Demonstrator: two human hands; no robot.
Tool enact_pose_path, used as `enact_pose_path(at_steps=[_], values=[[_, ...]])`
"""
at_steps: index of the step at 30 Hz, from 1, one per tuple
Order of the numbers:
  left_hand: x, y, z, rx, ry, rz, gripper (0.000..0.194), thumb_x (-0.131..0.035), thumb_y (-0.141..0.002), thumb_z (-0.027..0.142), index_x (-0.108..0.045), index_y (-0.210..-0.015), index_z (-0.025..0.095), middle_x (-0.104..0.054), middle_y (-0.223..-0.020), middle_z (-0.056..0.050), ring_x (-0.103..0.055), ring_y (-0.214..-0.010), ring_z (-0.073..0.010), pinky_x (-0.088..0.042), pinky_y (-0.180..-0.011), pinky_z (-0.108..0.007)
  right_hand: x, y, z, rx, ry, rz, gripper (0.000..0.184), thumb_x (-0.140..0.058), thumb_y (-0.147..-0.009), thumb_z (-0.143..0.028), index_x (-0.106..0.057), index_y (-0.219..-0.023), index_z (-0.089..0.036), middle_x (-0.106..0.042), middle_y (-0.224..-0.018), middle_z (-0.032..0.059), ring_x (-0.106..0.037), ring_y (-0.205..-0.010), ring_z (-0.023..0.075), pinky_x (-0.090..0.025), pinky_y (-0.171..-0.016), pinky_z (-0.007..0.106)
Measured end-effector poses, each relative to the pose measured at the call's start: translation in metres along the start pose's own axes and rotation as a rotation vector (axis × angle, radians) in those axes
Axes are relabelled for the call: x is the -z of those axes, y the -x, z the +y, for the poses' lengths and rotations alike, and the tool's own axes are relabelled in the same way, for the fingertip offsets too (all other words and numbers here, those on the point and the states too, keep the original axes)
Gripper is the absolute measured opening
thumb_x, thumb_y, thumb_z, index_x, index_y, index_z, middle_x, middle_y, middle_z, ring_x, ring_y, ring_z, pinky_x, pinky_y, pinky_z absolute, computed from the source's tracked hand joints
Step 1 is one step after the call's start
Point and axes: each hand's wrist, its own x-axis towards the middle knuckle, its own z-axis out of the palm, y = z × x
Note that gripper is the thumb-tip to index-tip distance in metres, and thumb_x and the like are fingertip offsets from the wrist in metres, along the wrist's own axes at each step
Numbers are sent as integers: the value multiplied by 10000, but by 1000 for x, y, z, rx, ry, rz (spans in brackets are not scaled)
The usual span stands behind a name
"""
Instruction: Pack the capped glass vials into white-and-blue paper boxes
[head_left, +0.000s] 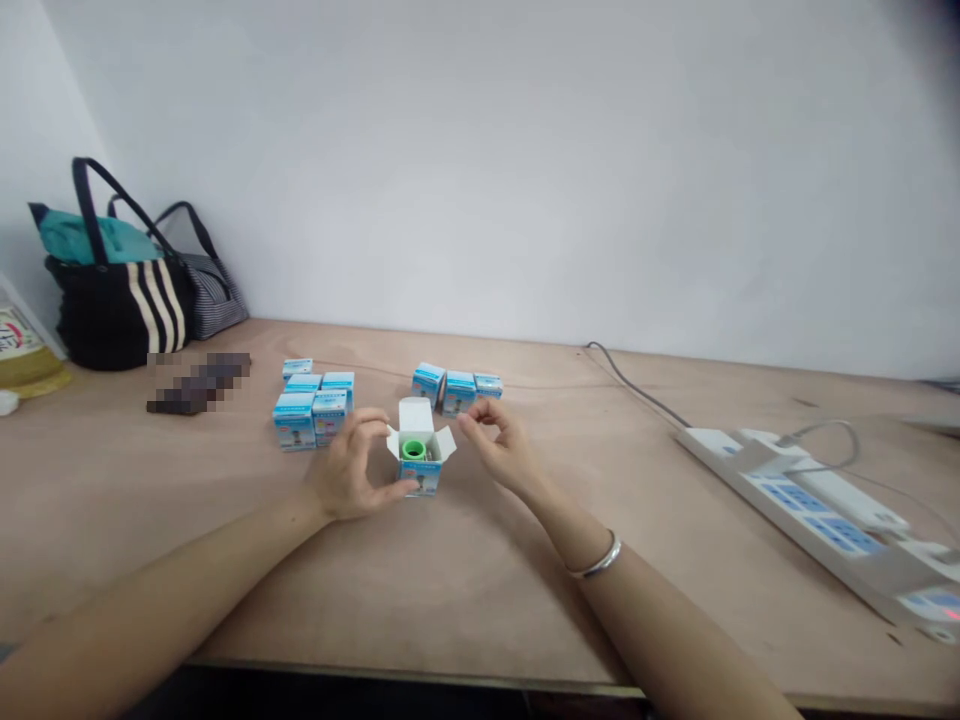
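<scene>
A small blue-and-white cardboard box (421,478) stands on the table with its top flaps spread. A bright green ring-shaped part (414,451) shows inside it, beside something metallic too small to make out. My left hand (355,468) grips the box from the left, thumb against the front and fingers by the left flap. Just off the right flap, my right hand (498,443) hovers with bent fingers, a small gap between thumb and index finger. Nothing shows in that hand.
Closed blue boxes stand behind left (296,420) and behind (459,392) the opened one. A power strip (795,510) with plugs and cables lies right. Bags (112,310), a blurred dark object (199,383) and a yellow-liquid container (26,365) are left. A wall (525,180) rises behind.
</scene>
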Motion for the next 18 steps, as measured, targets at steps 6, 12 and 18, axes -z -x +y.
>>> enact_pose_path(at_steps=[6, 12, 18], values=[[-2, 2, 1, 10, 9, -1, 513, -718, -686, 359, -442, -1093, 210, -604, -1024, -63, -603, -979, -230, -483, -925, -429, -8, 7, -3, -128, -107, -210, 288, -626, -783, -357, -610, -1009, -180, -674, -849, 39, -619, -802, 174, -470, -747, 338], [-2, -2, 2, -148, -13, -38, 374, -659, -768, 308, -511, -1099, 215, -655, -1017, -41, -635, -961, -186, -459, -990, -419, -17, 7, -11, -197, -304, -297, 399, -606, -808, -353, -566, -1171, -191, -677, -1017, 68, -631, -927, 205, -485, -820, 372], [-2, -2, 1, -172, -114, 26, 229, -701, -738, 323, -600, -926, 239, -609, -1083, -66, -582, -1045, -227, -438, -987, -486, -13, 9, -16, 35, -214, -159, 271, -667, -782, -328, -640, -1034, -229, -660, -1060, 64, -599, -1013, 204, -454, -926, 389]])
